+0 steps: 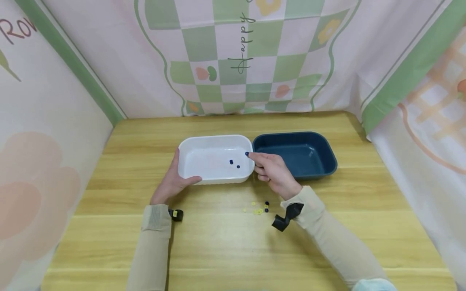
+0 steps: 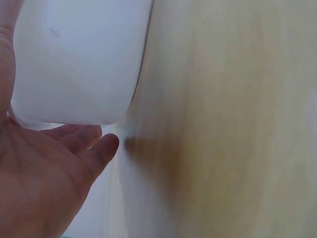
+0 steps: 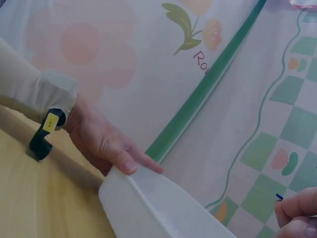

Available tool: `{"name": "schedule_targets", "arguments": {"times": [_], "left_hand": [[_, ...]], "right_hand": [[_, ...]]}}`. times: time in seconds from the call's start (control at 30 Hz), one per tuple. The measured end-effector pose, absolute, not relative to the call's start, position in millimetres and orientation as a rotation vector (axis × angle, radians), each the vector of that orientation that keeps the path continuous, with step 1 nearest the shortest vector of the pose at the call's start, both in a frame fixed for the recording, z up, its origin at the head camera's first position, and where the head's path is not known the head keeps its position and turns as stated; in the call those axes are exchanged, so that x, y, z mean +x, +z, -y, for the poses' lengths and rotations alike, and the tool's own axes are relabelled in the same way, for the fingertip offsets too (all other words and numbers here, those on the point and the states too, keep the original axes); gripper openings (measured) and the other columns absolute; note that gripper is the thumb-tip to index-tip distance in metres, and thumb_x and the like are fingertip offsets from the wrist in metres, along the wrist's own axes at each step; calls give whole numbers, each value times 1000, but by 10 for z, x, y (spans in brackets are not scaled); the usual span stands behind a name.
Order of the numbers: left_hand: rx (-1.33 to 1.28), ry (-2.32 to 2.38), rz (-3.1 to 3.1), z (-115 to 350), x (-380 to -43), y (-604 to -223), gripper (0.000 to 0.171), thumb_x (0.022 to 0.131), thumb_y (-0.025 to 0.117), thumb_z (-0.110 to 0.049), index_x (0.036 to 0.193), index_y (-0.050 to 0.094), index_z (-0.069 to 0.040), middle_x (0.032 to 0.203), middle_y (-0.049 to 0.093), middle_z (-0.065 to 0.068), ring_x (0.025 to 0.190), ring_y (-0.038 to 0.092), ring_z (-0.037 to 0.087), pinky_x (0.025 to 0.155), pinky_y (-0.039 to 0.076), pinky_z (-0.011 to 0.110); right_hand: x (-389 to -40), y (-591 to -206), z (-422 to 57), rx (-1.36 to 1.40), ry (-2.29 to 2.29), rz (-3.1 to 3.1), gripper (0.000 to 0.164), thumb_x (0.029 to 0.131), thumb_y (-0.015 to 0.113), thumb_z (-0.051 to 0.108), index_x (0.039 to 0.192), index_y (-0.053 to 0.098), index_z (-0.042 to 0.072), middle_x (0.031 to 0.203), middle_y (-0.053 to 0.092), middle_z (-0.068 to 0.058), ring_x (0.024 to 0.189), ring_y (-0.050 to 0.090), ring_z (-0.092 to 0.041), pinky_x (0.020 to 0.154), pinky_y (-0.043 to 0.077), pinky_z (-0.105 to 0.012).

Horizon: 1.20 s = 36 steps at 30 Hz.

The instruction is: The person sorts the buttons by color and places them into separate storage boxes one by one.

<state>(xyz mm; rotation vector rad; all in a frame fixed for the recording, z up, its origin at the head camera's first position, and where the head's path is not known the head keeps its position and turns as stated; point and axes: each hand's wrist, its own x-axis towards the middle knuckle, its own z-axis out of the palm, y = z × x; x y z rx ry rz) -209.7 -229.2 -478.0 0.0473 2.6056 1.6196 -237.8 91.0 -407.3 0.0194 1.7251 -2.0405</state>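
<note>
My right hand (image 1: 274, 171) pinches a small dark blue disc (image 1: 246, 153), like a button, between thumb and fingertips, over the right end of the white tub (image 1: 189, 178). Seen edge-on in the right wrist view, the blue disc (image 3: 279, 197) is thin. Inside the tub lie a few more dark blue discs (image 1: 231, 162). My left hand (image 1: 171, 184) holds the tub's left end, thumb along the near rim and fingers along the outer side. From the left wrist, those fingers (image 2: 101, 151) show beside the white wall.
A dark blue tub (image 1: 302, 155) stands right of the white one, close against it. Several small yellow discs (image 1: 259, 211) and a couple of dark blue ones (image 1: 267, 203) lie on the wooden table (image 1: 218, 242) nearer me. Printed curtains (image 1: 233, 81) hang around the table.
</note>
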Motion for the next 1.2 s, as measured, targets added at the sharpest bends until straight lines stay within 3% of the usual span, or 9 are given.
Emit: {"name": "schedule_targets", "arguments": {"times": [0.33, 0.47, 0.63, 0.87, 1.2], "left_hand": [[0, 1592, -2610, 2306, -2108, -4802, 130, 74, 86, -37, 155, -16, -25, 162, -2, 5, 144, 16, 30, 115, 15, 51], [8, 1597, -2610, 2307, -2109, -4802, 131, 72, 86, -40, 155, -15, -25, 162, 0, 6, 142, 19, 30, 114, 17, 52], [20, 1600, -2610, 2302, -2110, -4798, 132, 72, 85, -43, 155, -15, -26, 162, 1, 6, 141, 22, 31, 114, 18, 53], [25, 1620, -2596, 2303, -2119, -4798, 131, 72, 86, -41, 154, -15, -31, 162, 4, 7, 137, 27, 31, 113, 21, 53], [32, 1617, -2597, 2304, -2108, -4791, 131, 72, 86, -41, 154, -15, -30, 162, 4, 8, 136, 28, 32, 113, 22, 53]], "right_hand": [[-2443, -4058, -846, 80, -2088, -1683, 25, 99, 59, 27, 107, 62, 4, 56, 29, 4, 46, 26, -9, 45, 22, -20], [-2478, -4085, -808, 140, -2087, -1683, 20, 98, 60, 26, 95, 59, 6, 56, 28, 4, 46, 26, -9, 44, 21, -20], [-2505, -4111, -794, 174, -2095, -1690, 27, 97, 62, 26, 80, 49, 9, 57, 27, 5, 47, 26, -10, 44, 21, -20], [-2520, -4098, -792, 182, -2108, -1694, 23, 96, 63, 26, 96, 58, 4, 56, 28, 5, 47, 27, -9, 44, 22, -20], [-2488, -4035, -885, 145, -2170, -1660, 22, 96, 64, 26, 83, 54, 11, 57, 24, 6, 47, 25, -10, 45, 21, -20]]}}
